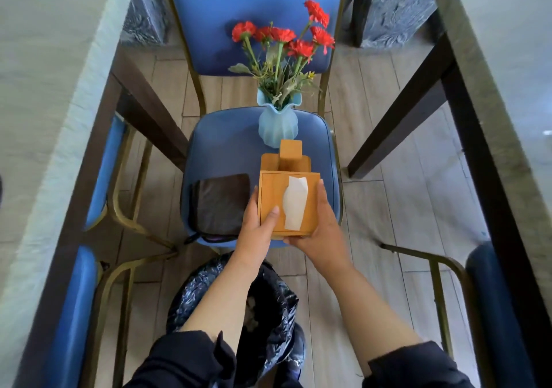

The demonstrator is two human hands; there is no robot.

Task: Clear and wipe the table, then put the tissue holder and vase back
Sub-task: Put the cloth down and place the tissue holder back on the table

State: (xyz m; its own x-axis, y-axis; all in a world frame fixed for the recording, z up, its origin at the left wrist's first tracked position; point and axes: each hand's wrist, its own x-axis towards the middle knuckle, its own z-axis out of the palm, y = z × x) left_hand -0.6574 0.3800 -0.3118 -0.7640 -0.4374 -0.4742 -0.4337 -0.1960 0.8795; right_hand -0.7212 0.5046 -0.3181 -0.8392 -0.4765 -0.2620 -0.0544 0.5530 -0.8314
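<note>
Left hand (259,228) and right hand (321,229) clamp fingers on sides of wooden tissue holder (289,199), over blue chair seat (227,145). Blue vase (277,126) with red flowers stands just behind. Dark cloth (222,202) lies left.

Both arms reach forward, bare from the pushed-up dark sleeves, converging toward each other. Left hand (257,226) cups one side of the tissue holder (274,205), thumb laid over its top, fingers wrapped out of sight. Right hand (321,226) clamps the opposite side, palm turned inward, fingers stretched forward along the wall, wrist bent slightly.
</note>
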